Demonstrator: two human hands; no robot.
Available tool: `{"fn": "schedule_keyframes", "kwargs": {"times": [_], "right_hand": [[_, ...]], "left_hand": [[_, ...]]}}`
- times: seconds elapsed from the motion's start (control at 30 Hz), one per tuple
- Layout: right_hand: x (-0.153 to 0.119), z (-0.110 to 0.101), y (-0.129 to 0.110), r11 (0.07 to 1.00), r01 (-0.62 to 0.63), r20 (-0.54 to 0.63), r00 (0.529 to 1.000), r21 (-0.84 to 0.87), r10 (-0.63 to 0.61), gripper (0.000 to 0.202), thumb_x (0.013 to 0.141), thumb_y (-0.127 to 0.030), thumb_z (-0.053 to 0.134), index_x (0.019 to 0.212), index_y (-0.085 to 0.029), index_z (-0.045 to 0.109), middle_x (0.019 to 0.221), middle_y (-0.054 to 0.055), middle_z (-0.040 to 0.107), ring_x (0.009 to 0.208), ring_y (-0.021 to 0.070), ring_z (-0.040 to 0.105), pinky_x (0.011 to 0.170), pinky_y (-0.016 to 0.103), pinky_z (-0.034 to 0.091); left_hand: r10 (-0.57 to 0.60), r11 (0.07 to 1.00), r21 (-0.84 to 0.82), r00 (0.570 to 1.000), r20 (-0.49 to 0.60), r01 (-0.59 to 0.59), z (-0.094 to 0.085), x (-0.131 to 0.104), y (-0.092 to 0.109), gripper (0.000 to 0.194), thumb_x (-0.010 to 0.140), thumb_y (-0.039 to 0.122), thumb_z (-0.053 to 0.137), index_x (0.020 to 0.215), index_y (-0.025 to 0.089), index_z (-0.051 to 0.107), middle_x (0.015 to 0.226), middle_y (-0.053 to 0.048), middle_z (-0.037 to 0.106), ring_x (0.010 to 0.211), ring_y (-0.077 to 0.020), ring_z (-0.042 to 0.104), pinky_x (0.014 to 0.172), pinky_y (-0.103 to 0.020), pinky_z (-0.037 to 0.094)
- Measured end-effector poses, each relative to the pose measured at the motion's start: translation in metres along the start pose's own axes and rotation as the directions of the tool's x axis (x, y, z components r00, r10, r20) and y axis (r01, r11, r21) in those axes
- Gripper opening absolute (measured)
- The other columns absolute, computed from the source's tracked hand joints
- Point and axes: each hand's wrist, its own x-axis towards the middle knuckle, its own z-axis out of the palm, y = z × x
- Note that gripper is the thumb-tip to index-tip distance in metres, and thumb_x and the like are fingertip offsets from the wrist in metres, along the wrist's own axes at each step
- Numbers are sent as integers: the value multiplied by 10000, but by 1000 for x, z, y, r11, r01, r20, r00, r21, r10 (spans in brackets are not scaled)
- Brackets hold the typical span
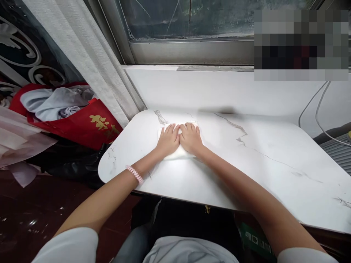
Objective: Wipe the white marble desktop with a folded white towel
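Observation:
A white cloth or sheet (179,153) lies flat on the white marbled table (263,164), close to its left end; its edges blend into the tabletop. My left hand (168,140) rests palm down on its left part, fingers extended, with a pink coiled band around the wrist. Beside it my right hand (190,138) lies palm down on the right part, fingers extended. The two hands touch or nearly touch at the thumbs. Neither is closed around anything.
A pale curtain (90,47) hangs at the left of the window (192,18). Left of the table, a red bag (79,124) holds grey fabric. Cables (318,109) hang at the right, above a grey ribbed object (338,149). A green box (256,239) is below the table.

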Motion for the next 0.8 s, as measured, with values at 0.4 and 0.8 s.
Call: {"fn": "schedule_keyframes", "kwargs": {"times": [0.4, 0.8], "right_hand": [[79, 8, 64, 998, -64, -144, 987, 10, 65, 448, 906, -153, 330, 1264, -173, 598, 1297, 141, 599, 1268, 312, 465, 1116, 505, 307], [93, 9, 71, 994, -110, -165, 980, 3, 109, 435, 916, -160, 343, 1273, -187, 592, 1324, 129, 595, 1282, 305, 466, 1110, 477, 318]], "left_hand": [[58, 995, -73, 997, -42, -61, 17, 112, 5, 514, 1000, 250, 322, 1498, 155, 408, 1577, -117, 403, 1467, -228, 336, 1227, -446, 204], [67, 993, -91, 997, -41, -71, 19, 131, 7, 522, 1004, 269, 301, 1505, 162, 402, 1568, -104, 419, 1461, -227, 342, 1230, -449, 202]]}}
